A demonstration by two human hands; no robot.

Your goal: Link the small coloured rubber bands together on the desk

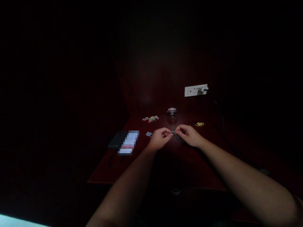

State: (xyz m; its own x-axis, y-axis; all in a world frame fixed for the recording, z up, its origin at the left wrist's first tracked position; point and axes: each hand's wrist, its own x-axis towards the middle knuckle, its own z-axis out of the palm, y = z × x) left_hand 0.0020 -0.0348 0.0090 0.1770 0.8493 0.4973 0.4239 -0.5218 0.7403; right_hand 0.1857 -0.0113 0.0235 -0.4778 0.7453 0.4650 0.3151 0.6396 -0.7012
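Above the dark red table, my left hand (162,137) and my right hand (188,135) meet fingertip to fingertip. Both pinch a small green band (173,132) between them; its exact shape is mostly covered by my fingers. Just left of my left hand lie several light blue bands (149,134), partly hidden behind it. Several yellow bands (199,124) rest beyond my right hand, to the right. A loose pile of mixed-colour bands (151,119) is farther back on the left. Behind my hands stands a clear jar (172,114) with a lid.
At the table's left lie a dark flat object (116,140) and a blurred-out phone-like object (129,142), with a cable near them. A white wall socket (196,90) holds a plug, whose cord runs down the right side. The table's front edge (101,182) shows; surroundings are very dark.
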